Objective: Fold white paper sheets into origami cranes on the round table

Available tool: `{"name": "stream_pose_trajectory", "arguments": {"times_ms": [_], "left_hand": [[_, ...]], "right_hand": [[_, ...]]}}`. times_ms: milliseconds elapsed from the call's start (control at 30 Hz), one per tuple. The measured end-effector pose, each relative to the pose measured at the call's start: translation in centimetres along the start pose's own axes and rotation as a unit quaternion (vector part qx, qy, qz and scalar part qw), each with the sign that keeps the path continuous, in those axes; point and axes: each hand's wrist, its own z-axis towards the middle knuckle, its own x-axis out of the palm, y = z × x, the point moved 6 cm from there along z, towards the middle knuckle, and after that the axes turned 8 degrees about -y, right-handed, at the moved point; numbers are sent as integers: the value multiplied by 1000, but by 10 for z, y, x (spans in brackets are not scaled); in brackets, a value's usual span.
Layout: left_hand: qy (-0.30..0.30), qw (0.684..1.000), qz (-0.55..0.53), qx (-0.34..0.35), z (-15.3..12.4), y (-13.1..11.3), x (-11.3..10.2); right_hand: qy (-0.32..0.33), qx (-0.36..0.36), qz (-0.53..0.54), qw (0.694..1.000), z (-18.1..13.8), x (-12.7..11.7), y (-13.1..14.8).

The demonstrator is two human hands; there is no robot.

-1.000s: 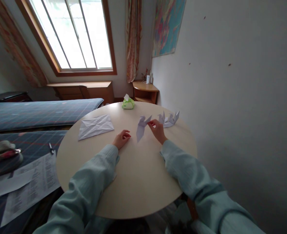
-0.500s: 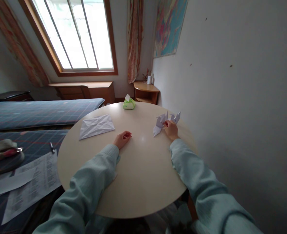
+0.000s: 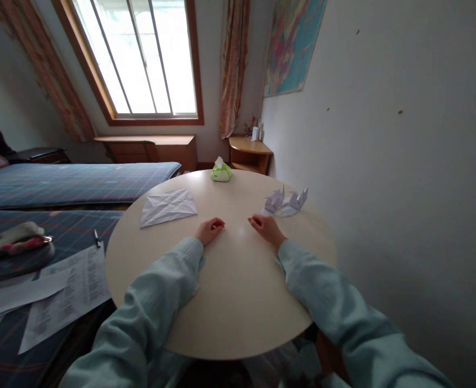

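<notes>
My left hand (image 3: pixel 210 231) rests on the round table (image 3: pixel 238 302), its fingers curled together with nothing visible in them. Across from it, my right hand (image 3: pixel 267 228) is also closed, and no object shows in its fingers. Two white paper origami birds stand just beyond the right hand: one origami bird (image 3: pixel 274 200) at left, partly behind the hand, and another origami bird (image 3: pixel 296 203) at right. A creased white sheet of paper (image 3: pixel 168 207) lies flat beyond my left hand.
A green tissue pack (image 3: pixel 221 172) sits at the table's far edge. The wall (image 3: pixel 395 188) runs along the right side. On the left are plaid beds (image 3: pixel 76 183) with printed papers (image 3: pixel 70 291), a pen (image 3: pixel 97 239) and a bag-like item (image 3: pixel 15 245).
My right hand has let go of the origami bird and moved left and toward me. The bird now stands beside the other. The view has shifted slightly left.
</notes>
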Motion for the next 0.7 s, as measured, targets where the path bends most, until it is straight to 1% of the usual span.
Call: {"name": "stream_pose_trajectory", "arguments": {"times_ms": [33, 100, 267, 333, 400, 433, 500, 533, 567, 600, 633, 667, 700], "left_hand": [[1, 1000, 3, -1, 0, -1, 0], [4, 1000, 8, -2, -1, -1, -1], [4, 1000, 29, -3, -1, 0, 2], [15, 999, 39, 2, -1, 1, 5], [14, 997, 70, 16, 1, 2, 1], [8, 995, 96, 27, 2, 4, -4], [-48, 980, 182, 63, 5, 9, -26], [-85, 967, 232, 67, 6, 14, -42], [-121, 951, 283, 43, 6, 23, -60], [-151, 933, 327, 0, 5, 34, -79], [-158, 918, 359, -53, 3, 47, -95], [-141, 909, 379, -106, 0, 61, -108], [-109, 901, 391, -150, -3, 74, -118]], "right_hand": [[53, -17, 1, 998, -3, 10, 7], [92, -26, -3, 995, -6, 20, 15], [93, -6, 32, 995, -4, 20, 11], [90, 2, 41, 995, -3, 19, 9], [89, 8, 48, 995, -3, 19, 8], [91, 9, 52, 994, -3, 19, 8], [96, 8, 59, 994, -4, 20, 9], [99, 6, 61, 993, -4, 20, 9], [101, 5, 61, 993, -4, 20, 9], [102, 4, 59, 993, -3, 20, 8], [102, 3, 57, 993, -3, 20, 8], [102, 3, 57, 993, -3, 20, 7], [102, 3, 59, 993, -3, 21, 6]]}}
